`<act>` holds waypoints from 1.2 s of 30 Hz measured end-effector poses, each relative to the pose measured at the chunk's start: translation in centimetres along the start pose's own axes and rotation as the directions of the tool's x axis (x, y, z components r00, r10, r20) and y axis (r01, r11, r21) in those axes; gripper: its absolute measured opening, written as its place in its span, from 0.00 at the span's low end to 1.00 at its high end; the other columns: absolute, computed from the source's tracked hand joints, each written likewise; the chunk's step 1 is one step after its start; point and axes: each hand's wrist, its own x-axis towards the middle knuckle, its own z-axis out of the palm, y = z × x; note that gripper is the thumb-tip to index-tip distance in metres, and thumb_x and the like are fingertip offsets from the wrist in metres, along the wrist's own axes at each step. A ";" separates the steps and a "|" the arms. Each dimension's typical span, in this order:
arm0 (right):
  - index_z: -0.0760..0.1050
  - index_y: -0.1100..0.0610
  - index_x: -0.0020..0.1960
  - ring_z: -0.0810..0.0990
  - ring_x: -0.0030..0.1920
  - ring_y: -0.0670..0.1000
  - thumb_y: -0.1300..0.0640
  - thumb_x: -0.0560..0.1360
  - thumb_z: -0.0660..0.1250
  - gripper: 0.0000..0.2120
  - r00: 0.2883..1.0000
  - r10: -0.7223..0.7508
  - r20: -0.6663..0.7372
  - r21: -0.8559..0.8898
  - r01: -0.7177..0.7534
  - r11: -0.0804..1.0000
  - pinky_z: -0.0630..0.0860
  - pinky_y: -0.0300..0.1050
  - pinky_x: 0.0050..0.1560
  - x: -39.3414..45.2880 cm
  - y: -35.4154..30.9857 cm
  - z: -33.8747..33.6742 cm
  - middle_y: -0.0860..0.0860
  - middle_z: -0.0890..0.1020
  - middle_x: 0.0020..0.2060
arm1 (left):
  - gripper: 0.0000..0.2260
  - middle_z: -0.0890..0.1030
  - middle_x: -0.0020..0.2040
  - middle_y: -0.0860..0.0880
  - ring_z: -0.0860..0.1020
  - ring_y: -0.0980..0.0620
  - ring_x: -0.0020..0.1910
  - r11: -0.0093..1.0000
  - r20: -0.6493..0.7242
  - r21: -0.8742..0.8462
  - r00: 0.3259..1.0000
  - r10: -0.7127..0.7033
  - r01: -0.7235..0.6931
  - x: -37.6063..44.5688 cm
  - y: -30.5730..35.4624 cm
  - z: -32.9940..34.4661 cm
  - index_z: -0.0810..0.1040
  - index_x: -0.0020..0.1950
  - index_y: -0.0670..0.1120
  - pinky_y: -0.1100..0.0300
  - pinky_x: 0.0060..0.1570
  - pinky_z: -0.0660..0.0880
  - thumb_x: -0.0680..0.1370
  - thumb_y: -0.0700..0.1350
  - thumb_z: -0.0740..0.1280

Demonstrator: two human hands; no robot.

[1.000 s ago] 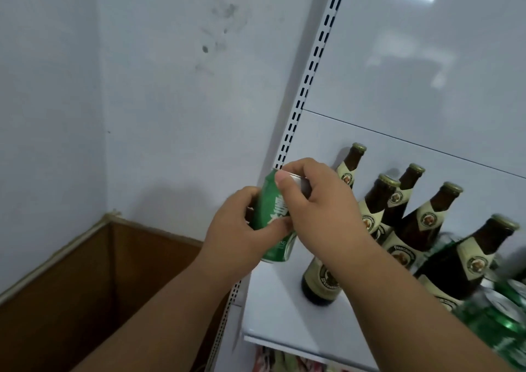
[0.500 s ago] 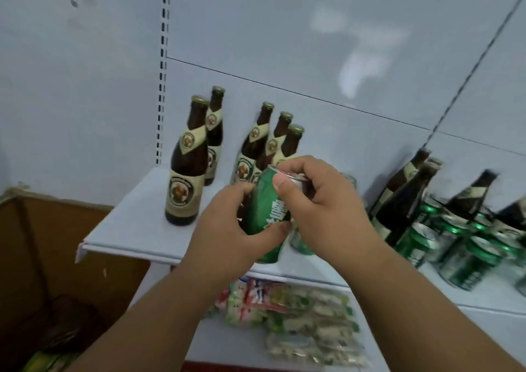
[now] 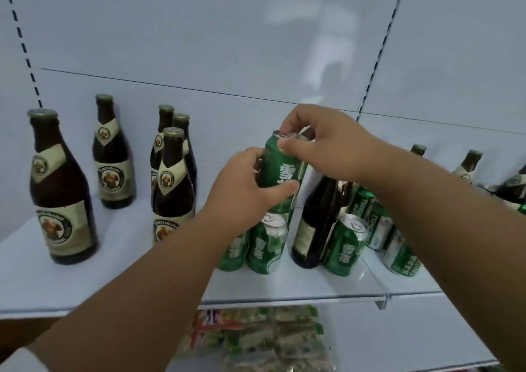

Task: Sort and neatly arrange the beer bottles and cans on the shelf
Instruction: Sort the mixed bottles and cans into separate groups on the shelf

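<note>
Both my hands hold one green beer can (image 3: 280, 169) upright above the white shelf (image 3: 284, 283). My left hand (image 3: 244, 189) wraps its body; my right hand (image 3: 321, 141) pinches its top rim. Directly under it stand green cans (image 3: 266, 246), and a dark bottle (image 3: 318, 220) with another can (image 3: 345, 243) stands just to the right. Several brown bottles with cream labels stand on the left: one at the front (image 3: 61, 195), one behind (image 3: 112, 155) and a tight cluster (image 3: 173, 183). More cans (image 3: 378, 223) and bottles (image 3: 469, 164) sit on the right, partly hidden by my right arm.
Bagged snacks (image 3: 264, 340) lie on the lower shelf under my arms. The shelf's front edge ends in a lip (image 3: 381, 303) at a joint with the adjoining shelf board. White back panels with slotted uprights (image 3: 378, 50) stand behind the shelf.
My view has swung right, from the wall and cardboard box to the shelf. Both hands have carried the green can rightward, and it now hovers over the cans in the shelf's middle.
</note>
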 end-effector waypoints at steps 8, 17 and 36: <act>0.73 0.50 0.67 0.78 0.53 0.48 0.46 0.74 0.71 0.23 0.979 0.065 0.194 -0.341 0.006 0.940 0.72 0.41 0.46 9.8 4.5 -3.8 0.46 0.78 0.59 | 0.19 0.81 0.43 0.60 0.80 0.62 0.40 0.996 0.059 0.083 0.998 -0.034 0.029 10.8 -1.3 3.3 0.76 0.49 0.59 0.63 0.40 0.77 0.64 0.58 0.79; 0.78 0.48 0.52 0.85 0.39 0.46 0.43 0.68 0.76 0.16 0.846 0.125 0.519 -0.406 0.116 0.906 0.79 0.43 0.44 14.9 11.3 -2.9 0.45 0.85 0.43 | 0.22 0.79 0.41 0.58 0.77 0.63 0.38 0.929 0.214 0.363 0.963 -0.161 0.075 14.4 -3.3 7.5 0.74 0.45 0.57 0.67 0.32 0.69 0.60 0.58 0.82; 0.79 0.54 0.31 0.74 0.27 0.46 0.42 0.68 0.74 0.16 0.504 0.194 0.842 -0.502 0.599 0.624 0.66 0.37 0.29 15.8 15.0 8.1 0.45 0.77 0.24 | 0.12 0.83 0.55 0.47 0.80 0.45 0.54 0.680 0.240 0.732 0.919 -0.313 0.040 14.6 -6.9 5.7 0.83 0.56 0.49 0.56 0.54 0.77 0.73 0.45 0.71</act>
